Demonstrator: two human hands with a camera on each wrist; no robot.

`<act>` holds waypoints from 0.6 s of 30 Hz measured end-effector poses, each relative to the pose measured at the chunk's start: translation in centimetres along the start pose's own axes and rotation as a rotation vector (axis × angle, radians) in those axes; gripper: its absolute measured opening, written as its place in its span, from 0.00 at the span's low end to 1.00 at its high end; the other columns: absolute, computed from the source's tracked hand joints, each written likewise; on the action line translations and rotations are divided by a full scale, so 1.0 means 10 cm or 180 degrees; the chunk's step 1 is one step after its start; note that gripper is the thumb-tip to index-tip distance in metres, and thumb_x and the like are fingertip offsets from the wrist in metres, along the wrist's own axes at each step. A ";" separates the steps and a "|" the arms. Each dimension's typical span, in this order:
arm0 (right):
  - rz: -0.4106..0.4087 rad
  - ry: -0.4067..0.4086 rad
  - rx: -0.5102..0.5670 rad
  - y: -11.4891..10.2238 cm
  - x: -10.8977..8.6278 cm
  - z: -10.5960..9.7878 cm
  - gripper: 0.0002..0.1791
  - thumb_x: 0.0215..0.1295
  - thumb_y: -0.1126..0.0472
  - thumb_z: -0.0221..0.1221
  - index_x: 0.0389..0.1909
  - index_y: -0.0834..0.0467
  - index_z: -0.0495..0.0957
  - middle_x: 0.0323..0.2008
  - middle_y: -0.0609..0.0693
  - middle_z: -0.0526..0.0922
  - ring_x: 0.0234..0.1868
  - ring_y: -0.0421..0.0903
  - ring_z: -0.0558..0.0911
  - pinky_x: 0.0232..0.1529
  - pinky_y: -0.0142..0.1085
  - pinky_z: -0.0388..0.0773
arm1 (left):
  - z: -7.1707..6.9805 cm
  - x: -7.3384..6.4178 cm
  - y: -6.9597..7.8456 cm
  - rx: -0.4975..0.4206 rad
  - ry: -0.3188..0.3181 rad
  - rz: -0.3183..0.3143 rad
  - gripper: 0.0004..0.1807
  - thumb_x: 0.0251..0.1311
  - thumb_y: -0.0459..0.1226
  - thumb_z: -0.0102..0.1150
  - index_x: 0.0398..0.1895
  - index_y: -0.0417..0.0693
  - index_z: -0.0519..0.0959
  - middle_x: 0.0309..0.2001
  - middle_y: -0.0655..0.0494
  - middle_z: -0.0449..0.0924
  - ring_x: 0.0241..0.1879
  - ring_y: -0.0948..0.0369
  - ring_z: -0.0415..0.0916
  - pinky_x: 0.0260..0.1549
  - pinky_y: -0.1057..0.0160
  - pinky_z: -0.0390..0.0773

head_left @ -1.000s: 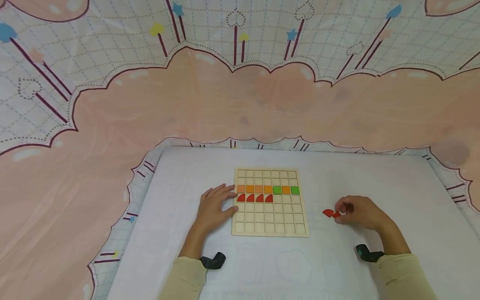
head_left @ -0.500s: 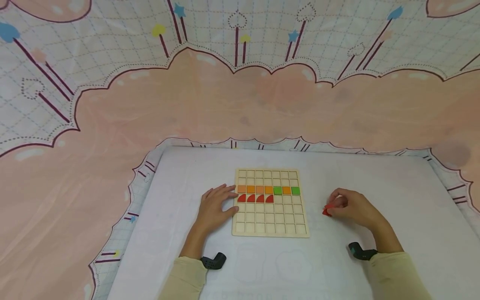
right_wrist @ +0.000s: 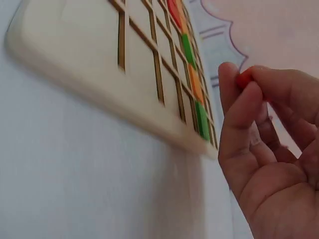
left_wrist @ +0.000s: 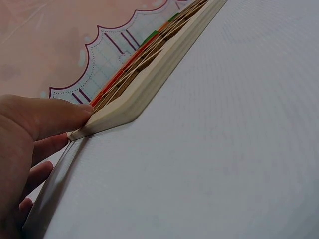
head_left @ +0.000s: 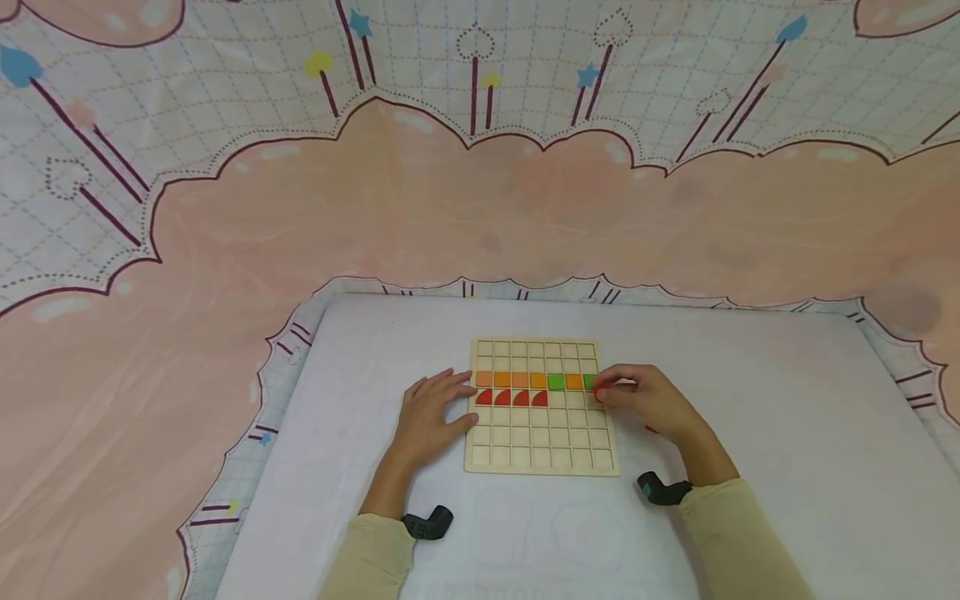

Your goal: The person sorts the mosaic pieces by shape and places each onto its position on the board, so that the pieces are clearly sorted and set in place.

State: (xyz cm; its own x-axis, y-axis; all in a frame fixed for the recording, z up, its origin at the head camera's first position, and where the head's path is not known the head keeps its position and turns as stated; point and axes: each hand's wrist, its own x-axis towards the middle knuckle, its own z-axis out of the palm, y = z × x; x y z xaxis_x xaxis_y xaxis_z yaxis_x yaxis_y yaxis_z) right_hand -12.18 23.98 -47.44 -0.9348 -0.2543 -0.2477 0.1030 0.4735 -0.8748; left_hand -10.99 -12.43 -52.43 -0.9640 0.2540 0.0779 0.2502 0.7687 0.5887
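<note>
A wooden grid board [head_left: 540,458] lies flat on the table. One row holds orange and green square tiles [head_left: 556,382]; in the row below, several red quarter-circle pieces [head_left: 521,398] fill the left cells. My left hand [head_left: 429,421] rests against the board's left edge, thumb and fingertips touching the rim, fingers fairly straight. Thumb and fingers of my right hand [head_left: 652,406] pinch a red quarter-circle piece [right_wrist: 244,78], mostly covered by the fingertips, above the board's right edge. Another red piece [head_left: 651,429] lies on the table, largely hidden by this hand.
The white table [head_left: 795,400] carries the board near its middle. Behind it hangs a peach and white patterned cloth [head_left: 450,208]. A black wrist device [head_left: 429,523] sits at the left cuff and another black wrist device [head_left: 663,489] at the right.
My right hand has picked up one red quarter-circle piece from beside the other and carried it left to the board's right edge. The left hand stays where it was.
</note>
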 end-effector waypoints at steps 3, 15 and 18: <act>0.0008 -0.0020 -0.0024 -0.05 0.09 0.12 0.17 0.64 0.55 0.69 0.52 0.57 0.83 0.47 0.53 0.86 0.44 0.46 0.85 0.48 0.31 0.80 | 0.00 0.00 0.00 0.0011 0.0019 0.0012 0.21 0.58 0.47 0.71 0.56 0.60 0.84 0.71 0.63 0.74 0.77 0.56 0.61 0.77 0.40 0.51; -0.0218 -0.0007 0.0089 -0.16 0.21 0.35 0.15 0.63 0.60 0.70 0.48 0.61 0.83 0.42 0.56 0.87 0.41 0.46 0.83 0.44 0.28 0.81 | -0.01 -0.01 0.01 -0.0017 0.0053 0.0040 0.21 0.58 0.47 0.71 0.56 0.58 0.84 0.71 0.62 0.74 0.76 0.55 0.62 0.76 0.39 0.52; -0.0201 -0.0015 0.0038 -0.18 0.21 0.36 0.14 0.63 0.60 0.70 0.48 0.60 0.84 0.43 0.55 0.87 0.42 0.47 0.83 0.45 0.28 0.81 | -0.01 -0.01 0.01 -0.0020 0.0050 0.0048 0.21 0.58 0.46 0.71 0.56 0.58 0.84 0.71 0.62 0.74 0.76 0.55 0.62 0.76 0.39 0.52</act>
State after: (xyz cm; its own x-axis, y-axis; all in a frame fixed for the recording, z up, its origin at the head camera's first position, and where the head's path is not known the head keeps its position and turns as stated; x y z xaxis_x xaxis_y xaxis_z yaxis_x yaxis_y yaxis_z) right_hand -13.12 19.54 -47.94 -0.9380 -0.2874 -0.1940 0.0480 0.4464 -0.8935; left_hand -10.89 -12.46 -52.32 -0.9614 0.2563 0.0996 0.2643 0.7612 0.5923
